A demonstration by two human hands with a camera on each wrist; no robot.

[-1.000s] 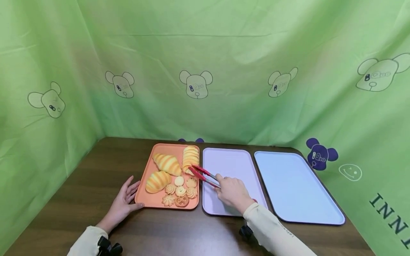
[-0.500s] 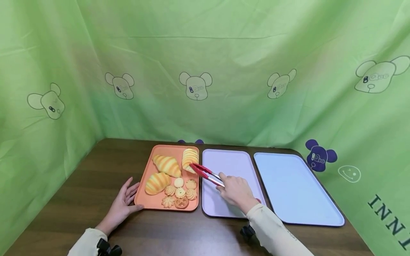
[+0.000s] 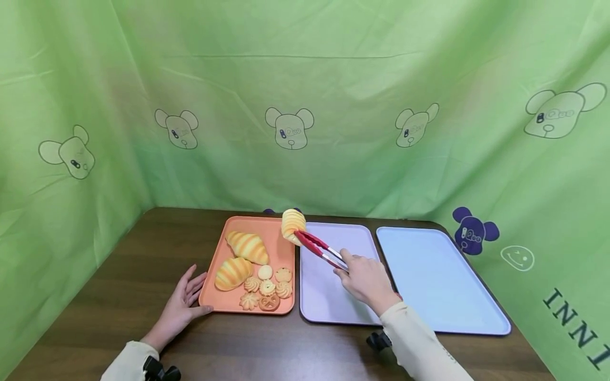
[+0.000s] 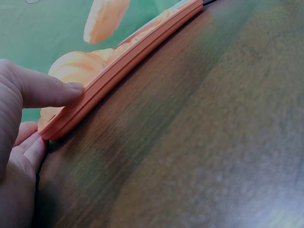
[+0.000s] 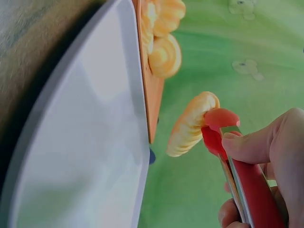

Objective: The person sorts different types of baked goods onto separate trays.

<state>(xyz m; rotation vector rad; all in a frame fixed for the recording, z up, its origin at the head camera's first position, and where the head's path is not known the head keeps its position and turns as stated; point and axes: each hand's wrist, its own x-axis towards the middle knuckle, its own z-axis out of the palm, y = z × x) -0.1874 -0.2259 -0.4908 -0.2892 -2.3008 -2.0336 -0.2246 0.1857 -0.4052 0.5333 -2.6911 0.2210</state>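
In the head view my right hand [image 3: 367, 280] grips a pair of red-tipped metal tongs [image 3: 324, 250]. Pinched in the tong tips is a striped bread roll [image 3: 293, 226], raised off the surface near the gap between the orange and purple trays. The right wrist view shows the same bread roll [image 5: 192, 126] hanging in the air. My left hand [image 3: 178, 304] touches the near left corner of the orange tray [image 3: 281, 308], its thumb on the rim and its fingers along the side. Two more bread rolls [image 3: 248, 247] and several cookies [image 3: 267, 287] lie on that tray.
To the right of the orange tray lies a purple tray [image 3: 324, 301], partly beneath my right arm. A light blue tray [image 3: 443, 275] sits at the far right. Brown wooden table [image 3: 267, 349] shows in front, and a green printed curtain [image 3: 295, 174] hangs behind.
The bread roll, held in the tongs, has come up off the orange tray and moved right. My right hand moved right with it; my left hand stays at the tray's corner.
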